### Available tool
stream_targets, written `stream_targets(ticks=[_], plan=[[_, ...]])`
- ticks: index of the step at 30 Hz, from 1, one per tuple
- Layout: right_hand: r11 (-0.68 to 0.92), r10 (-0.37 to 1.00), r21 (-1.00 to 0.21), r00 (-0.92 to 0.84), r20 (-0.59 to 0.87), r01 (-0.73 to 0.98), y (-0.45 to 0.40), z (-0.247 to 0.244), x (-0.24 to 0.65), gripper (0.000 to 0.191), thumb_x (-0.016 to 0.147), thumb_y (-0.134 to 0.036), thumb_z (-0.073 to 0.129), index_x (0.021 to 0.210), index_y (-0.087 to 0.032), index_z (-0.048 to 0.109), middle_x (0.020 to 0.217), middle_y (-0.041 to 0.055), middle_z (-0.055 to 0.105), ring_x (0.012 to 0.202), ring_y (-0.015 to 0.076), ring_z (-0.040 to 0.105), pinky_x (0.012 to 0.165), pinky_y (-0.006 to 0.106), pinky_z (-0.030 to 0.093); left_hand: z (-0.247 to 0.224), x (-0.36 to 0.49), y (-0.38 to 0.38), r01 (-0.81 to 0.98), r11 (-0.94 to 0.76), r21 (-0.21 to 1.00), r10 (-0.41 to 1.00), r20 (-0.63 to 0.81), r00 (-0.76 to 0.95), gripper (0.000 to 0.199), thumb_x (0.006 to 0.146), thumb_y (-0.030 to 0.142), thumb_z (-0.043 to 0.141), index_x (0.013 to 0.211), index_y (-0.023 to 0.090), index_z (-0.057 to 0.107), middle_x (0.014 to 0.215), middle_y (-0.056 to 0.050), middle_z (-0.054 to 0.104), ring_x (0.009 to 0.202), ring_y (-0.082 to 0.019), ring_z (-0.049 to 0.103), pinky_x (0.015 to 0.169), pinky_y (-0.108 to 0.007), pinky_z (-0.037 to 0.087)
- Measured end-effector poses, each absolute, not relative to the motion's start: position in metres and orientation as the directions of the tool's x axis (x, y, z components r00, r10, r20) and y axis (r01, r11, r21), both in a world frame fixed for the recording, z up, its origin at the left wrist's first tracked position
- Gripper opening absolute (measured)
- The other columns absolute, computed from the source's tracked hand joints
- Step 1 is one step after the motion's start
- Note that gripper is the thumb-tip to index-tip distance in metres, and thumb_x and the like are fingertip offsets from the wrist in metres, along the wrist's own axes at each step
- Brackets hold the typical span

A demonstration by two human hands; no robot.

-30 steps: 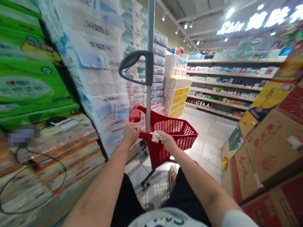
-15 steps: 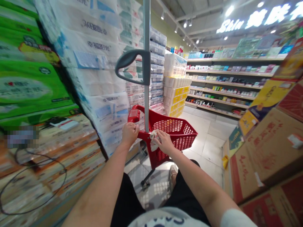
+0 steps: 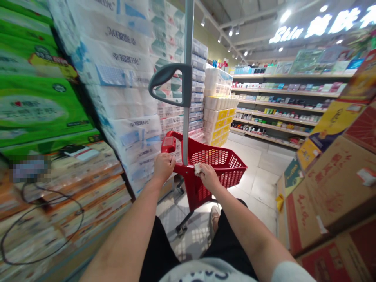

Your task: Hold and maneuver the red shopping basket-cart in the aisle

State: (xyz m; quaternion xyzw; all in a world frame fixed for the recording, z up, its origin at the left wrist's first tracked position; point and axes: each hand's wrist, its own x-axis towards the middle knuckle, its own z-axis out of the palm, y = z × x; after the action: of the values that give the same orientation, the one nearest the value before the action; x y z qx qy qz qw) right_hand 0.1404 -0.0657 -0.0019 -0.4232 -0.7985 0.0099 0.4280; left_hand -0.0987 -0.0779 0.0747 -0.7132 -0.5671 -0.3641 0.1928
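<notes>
My right hand (image 3: 209, 178) pinches a crumpled whitish cloth (image 3: 197, 169) at the near rim of the red perforated plastic cart (image 3: 193, 196); my left hand (image 3: 163, 167) curls around its near-left corner. The cloth should handle light and soft: grip bunched folds. The cart, likely stiff, is best held by its rim.

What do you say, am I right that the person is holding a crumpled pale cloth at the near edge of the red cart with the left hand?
Not quite: the right hand, not the left hand, is holding the crumpled pale cloth at the near edge of the red cart, as the head view shows.
</notes>
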Motion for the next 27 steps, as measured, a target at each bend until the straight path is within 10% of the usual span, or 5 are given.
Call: stream_targets(ticks=[15, 20, 27], plan=[[0.495, 0.744, -0.342, -0.186, 0.642, 0.799, -0.070, -0.026, 0.181, 0.040, 0.079, -0.007, 0.044, 0.112, -0.018, 0.063, 0.112, 0.0088, 0.064, 0.103, 0.0223, 0.053, 0.093, 0.036, 0.037, 0.075, -0.115, -0.076, 0.947, -0.279, 0.158, 0.687, 0.722, 0.082, 0.035, 0.091, 0.032, 0.034, 0.070, 0.020, 0.060, 0.080, -0.009, 0.065, 0.084, -0.023, 0.057, 0.086, -0.038, 0.042], [0.436, 0.767, -0.368, -0.125, 0.629, 0.821, -0.079, -0.020, 0.160, 0.033, 0.080, -0.008, 0.045, 0.105, -0.018, 0.065, 0.105, 0.0071, 0.065, 0.099, 0.0209, 0.053, 0.089, 0.032, 0.036, 0.083, -0.106, -0.091, 0.977, -0.203, -0.069, 0.639, 0.746, 0.186, 0.030, 0.090, 0.029, 0.039, 0.076, 0.020, 0.063, 0.086, -0.010, 0.068, 0.095, -0.026, 0.057, 0.103, -0.048, 0.028], [0.586, 0.708, -0.310, -0.286, 0.646, 0.749, -0.085, -0.022, 0.168, 0.041, 0.080, -0.007, 0.047, 0.115, -0.021, 0.062, 0.118, 0.0048, 0.063, 0.103, 0.0212, 0.052, 0.092, 0.032, 0.038, 0.086, -0.100, -0.093, 0.990, -0.089, -0.114, 0.763, 0.631, 0.141, 0.024, 0.078, 0.020, 0.046, 0.060, 0.021, 0.061, 0.064, -0.009, 0.067, 0.072, -0.026, 0.060, 0.075, -0.042, 0.036]])
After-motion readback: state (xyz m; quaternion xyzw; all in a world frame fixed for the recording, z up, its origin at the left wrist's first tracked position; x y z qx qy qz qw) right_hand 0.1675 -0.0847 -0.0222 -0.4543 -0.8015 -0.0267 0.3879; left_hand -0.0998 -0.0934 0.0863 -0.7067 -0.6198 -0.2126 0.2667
